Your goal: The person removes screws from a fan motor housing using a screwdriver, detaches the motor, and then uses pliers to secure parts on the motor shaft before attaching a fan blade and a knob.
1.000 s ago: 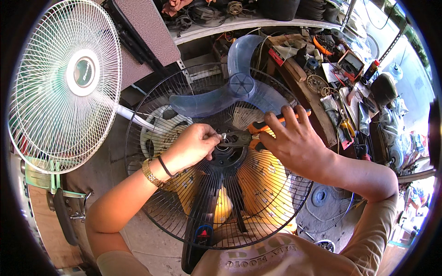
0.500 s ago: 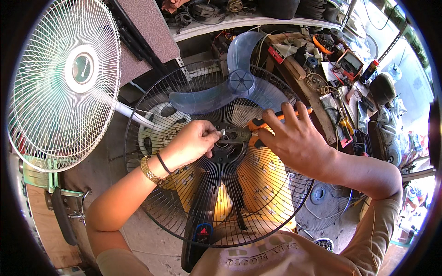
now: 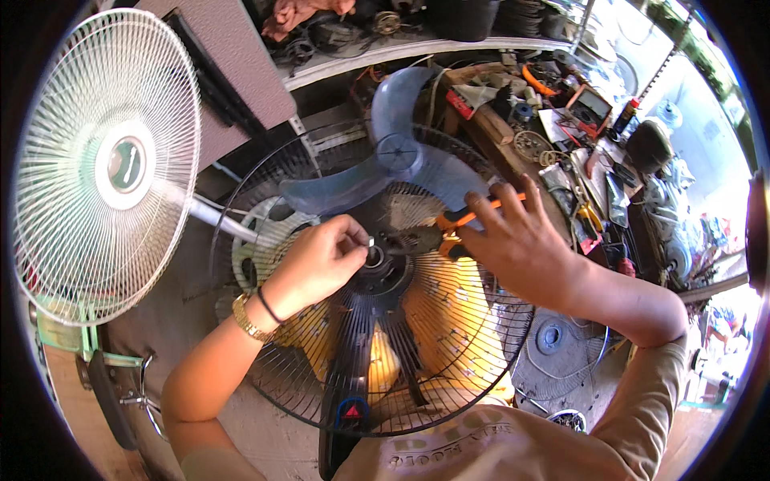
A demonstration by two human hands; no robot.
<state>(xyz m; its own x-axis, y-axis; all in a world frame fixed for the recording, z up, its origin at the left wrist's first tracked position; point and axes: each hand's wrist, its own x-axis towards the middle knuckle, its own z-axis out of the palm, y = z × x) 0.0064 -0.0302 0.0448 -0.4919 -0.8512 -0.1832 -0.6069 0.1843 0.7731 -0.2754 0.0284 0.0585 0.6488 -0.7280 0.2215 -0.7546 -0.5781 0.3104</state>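
Note:
My left hand (image 3: 325,260), wrist in a gold watch and dark band, pinches a small silver piece (image 3: 370,243) above the black hub (image 3: 377,276) of a round wire fan guard. Orange-handled pliers (image 3: 449,240) are held in my right hand (image 3: 517,244), their jaws just right of that piece; I cannot tell whether they touch it. The guard (image 3: 513,353) lies horizontally below both hands, yellow patterned fabric (image 3: 445,313) showing through its wires. A translucent blue three-blade fan propeller (image 3: 329,188) lies on the guard's far part.
A white caged fan (image 3: 72,160) stands at my left. A cluttered wooden bench (image 3: 505,128) runs along the right, with tools and wires. Parts crowd a back shelf (image 3: 337,68) beside a pinkish board (image 3: 233,64). Another dark fan grille (image 3: 549,365) lies low at the right.
The whole view has shifted left and slightly down in the picture. My right hand with the pliers has drawn slightly rightward from my left fingertips, which still pinch the silver piece.

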